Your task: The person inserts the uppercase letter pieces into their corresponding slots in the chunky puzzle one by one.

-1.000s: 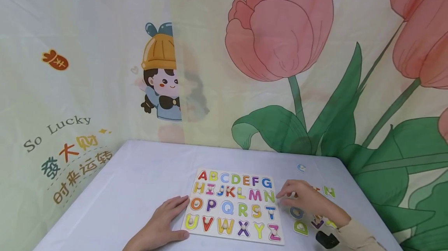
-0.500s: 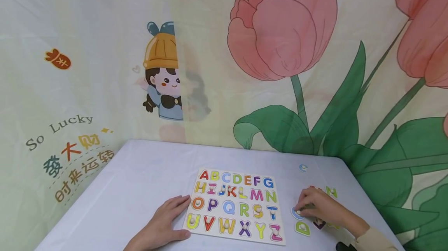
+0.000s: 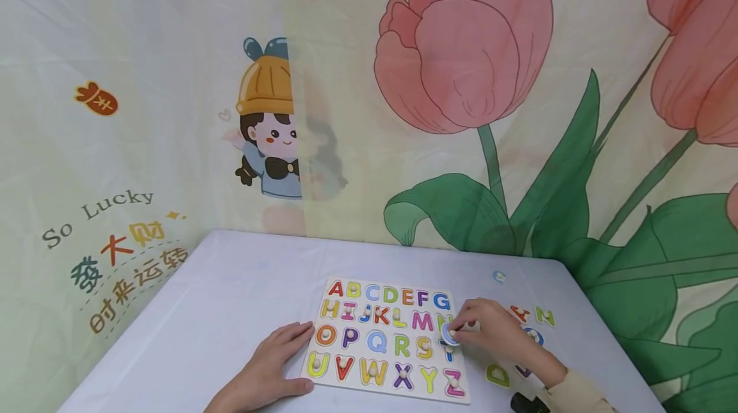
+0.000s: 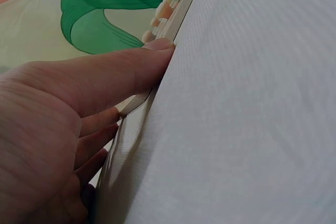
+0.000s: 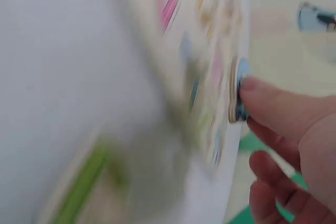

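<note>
A white alphabet puzzle board [image 3: 357, 356] lies on the table, several of its letters bearing round knobs. Along its left edge and lower left corner rests my left hand [image 3: 268, 362], fingers and thumb straight; in the left wrist view the thumb [image 4: 121, 72] touches the board's edge. My right hand [image 3: 490, 326] pinches a round blue letter puzzle piece [image 3: 450, 335] by thumb and fingertips. That piece overlaps the N and T area at the board's right side. In the right wrist view the piece [image 5: 240, 90] stands edge-on above the blurred board.
Right of the board lie more letter pieces: a red A [image 3: 519, 314], a green N [image 3: 544, 315], a blue piece [image 3: 536, 336], a green D [image 3: 497, 375] and a light blue C [image 3: 498, 277]. A printed curtain [image 3: 346, 112] hangs behind the white table [image 3: 248, 285].
My right hand went right to the loose pieces, took hold of the round blue piece, and carried it left over the board's right side. The left hand stayed in place.
</note>
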Demonstrator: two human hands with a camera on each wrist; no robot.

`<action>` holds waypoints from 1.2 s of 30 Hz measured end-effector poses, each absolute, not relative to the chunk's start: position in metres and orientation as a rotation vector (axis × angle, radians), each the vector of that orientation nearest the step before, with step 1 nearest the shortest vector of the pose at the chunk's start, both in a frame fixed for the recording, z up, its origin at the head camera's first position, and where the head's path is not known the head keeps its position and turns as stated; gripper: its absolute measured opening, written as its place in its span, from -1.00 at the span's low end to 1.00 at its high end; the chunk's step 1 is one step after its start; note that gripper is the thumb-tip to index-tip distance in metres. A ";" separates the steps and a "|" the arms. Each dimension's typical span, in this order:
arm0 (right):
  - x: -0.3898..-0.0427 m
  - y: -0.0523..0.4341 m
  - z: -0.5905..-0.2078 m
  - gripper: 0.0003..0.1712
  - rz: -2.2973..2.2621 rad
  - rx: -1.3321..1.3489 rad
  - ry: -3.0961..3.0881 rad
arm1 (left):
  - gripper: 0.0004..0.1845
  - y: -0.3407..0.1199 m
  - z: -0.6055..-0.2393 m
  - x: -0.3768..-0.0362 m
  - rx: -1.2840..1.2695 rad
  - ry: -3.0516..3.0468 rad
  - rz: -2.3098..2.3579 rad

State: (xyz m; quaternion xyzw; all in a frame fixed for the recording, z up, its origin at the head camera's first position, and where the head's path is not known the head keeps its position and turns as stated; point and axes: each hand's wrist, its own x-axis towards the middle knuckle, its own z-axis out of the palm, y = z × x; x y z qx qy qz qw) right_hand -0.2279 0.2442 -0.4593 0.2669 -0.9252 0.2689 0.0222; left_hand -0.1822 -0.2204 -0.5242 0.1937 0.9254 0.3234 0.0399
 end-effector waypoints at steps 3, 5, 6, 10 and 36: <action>-0.225 0.215 -0.461 -0.91 0.895 0.765 -2.847 | 0.06 -0.220 -0.524 -0.182 0.604 2.838 0.997; -0.224 0.196 -0.464 -0.92 0.948 0.726 -2.837 | 0.06 -0.221 -0.524 -0.182 0.620 2.847 1.001; -0.224 0.187 -0.466 -0.92 0.971 0.706 -2.831 | 0.06 -0.221 -0.524 -0.182 0.629 2.852 1.005; -0.225 0.155 -0.474 -0.92 1.053 0.643 -2.813 | 0.05 -0.220 -0.524 -0.182 0.654 2.870 1.010; -0.224 0.097 -0.491 -0.90 1.095 0.608 -2.906 | 0.07 -0.220 -0.523 -0.181 0.630 2.856 1.013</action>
